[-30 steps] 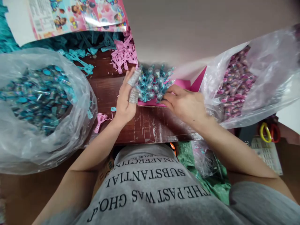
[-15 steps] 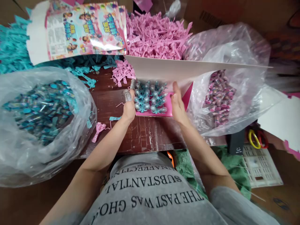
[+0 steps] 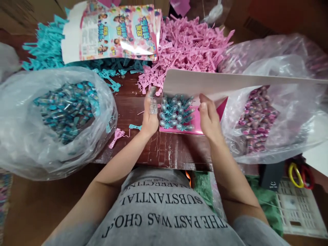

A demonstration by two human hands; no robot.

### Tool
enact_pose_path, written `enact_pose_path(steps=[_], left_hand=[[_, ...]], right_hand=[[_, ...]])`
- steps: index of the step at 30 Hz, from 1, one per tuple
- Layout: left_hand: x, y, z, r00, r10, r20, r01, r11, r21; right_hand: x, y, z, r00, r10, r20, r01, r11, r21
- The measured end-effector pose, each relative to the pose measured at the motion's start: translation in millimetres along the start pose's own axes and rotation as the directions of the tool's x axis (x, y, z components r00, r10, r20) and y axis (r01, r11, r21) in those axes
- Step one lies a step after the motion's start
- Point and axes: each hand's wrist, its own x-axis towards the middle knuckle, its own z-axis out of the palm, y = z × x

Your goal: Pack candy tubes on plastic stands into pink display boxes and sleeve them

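"What are those fingers doing?"

"On the left hand [image 3: 151,115] they're pointing away from the body, two of them wearing grey tape [image 3: 153,106]. They're looking open, but they're blurring, and I'm not managing to tell whether they're pressing the box [image 3: 196,120]. The right hand [image 3: 212,119] is hanging loosely open over the other end, gripping nothing that I'm seeing."

"So what's changing?"

"That right hand is no longer poking at the front of the blue pieces [image 3: 177,112], as it was a second ago. Now the pink floor is showing between it and them. I'm judging that the handling is pausing there, with both hands minding the box instead."

"And the pieces?"

"They're crowding the left part of the box, their clear tips showing. Behind them the white flap [image 3: 217,79] is standing up."

"Further out?"

"The box is sitting on the dark red table [image 3: 166,148]. A loose pink clip [image 3: 117,137] is lying past the left wrist. Clear bags are flanking everything, the left bag [image 3: 25,143] holding blue bits, the right bag [image 3: 292,123] pink. Behind, a blue heap [image 3: 48,48] and a pink heap [image 3: 194,44] are spreading."
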Motion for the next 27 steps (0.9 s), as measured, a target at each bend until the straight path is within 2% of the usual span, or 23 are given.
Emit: enact_pose_path(steps=[2,4,5,7,9,11,13,15,17,19,20,22,24,25,26,27], left_hand=[[17.4,13.8,-16.9,0.993,0.116,-0.028,-0.114,0.992,0.062],[35.0,26.3,-29.8,0.967,0.244,0.073,-0.253,0.954,0.160],[42.1,31.6,-33.4,0.952,0.281,0.121,-0.301,0.931,0.204],[50.5,40.5,-34.5,0.939,0.308,0.151,-0.340,0.894,0.293],[50.9,47.1,-29.7,0.942,0.297,0.157,-0.334,0.870,0.362],[46.9,50.9,-25.1,0.940,0.272,0.206,-0.333,0.861,0.384],[43.2,50.7,-29.0,0.942,0.235,0.240,-0.313,0.874,0.371],[41.3,46.5,-47.8,0.968,0.173,0.182,-0.231,0.895,0.380],[36.9,40.7,-81.9,0.992,0.079,0.094,-0.114,0.885,0.452],[23.8,36.0,-123.5,0.995,-0.052,0.081,-0.006,0.806,0.592],[12.8,34.2,-143.4,0.985,-0.135,0.107,0.028,0.738,0.674],[-16.2,30.3,-175.2,0.927,-0.326,0.184,0.034,0.563,0.825],[-47.8,24.0,-193.3,0.856,-0.459,0.238,-0.026,0.422,0.906],[-61.6,19.6,-197.6,0.834,-0.481,0.269,-0.065,0.399,0.915],[-72.7,14.6,-199.2,0.815,-0.489,0.312,-0.100,0.412,0.906],[-80.8,9.6,-198.8,0.802,-0.490,0.342,-0.118,0.432,0.894]], right_hand=[[13.1,-6.7,-8.2,0.997,-0.067,-0.041,0.062,0.993,-0.105],[24.2,-13.9,-13.2,0.990,-0.143,-0.015,0.137,0.971,-0.194],[28.4,-16.9,-14.5,0.986,-0.164,0.004,0.161,0.961,-0.224],[33.8,-20.9,-15.3,0.984,-0.176,0.033,0.179,0.948,-0.262],[36.5,-22.2,-14.3,0.984,-0.171,0.051,0.178,0.945,-0.273],[37.6,-22.3,-12.3,0.984,-0.166,0.062,0.177,0.947,-0.268],[36.6,-23.6,-11.6,0.985,-0.159,0.072,0.172,0.951,-0.255],[31.5,-25.9,-16.7,0.986,-0.152,0.063,0.163,0.957,-0.241],[21.2,-23.5,-32.4,0.989,-0.149,0.017,0.149,0.961,-0.233],[7.5,-8.5,-59.3,0.984,-0.156,-0.082,0.129,0.955,-0.268],[0.5,4.9,-75.1,0.968,-0.174,-0.181,0.109,0.942,-0.319],[-12.5,40.1,-106.3,0.936,-0.148,-0.321,-0.007,0.900,-0.436],[-24.3,77.7,-131.1,0.936,-0.016,-0.352,-0.182,0.833,-0.522],[-29.7,94.6,-139.7,0.928,0.028,-0.371,-0.252,0.783,-0.569],[-34.7,109.6,-145.7,0.937,0.142,-0.320,-0.316,0.735,-0.600],[-39.3,122.4,-149.1,0.930,0.191,-0.313,-0.353,0.699,-0.622]])
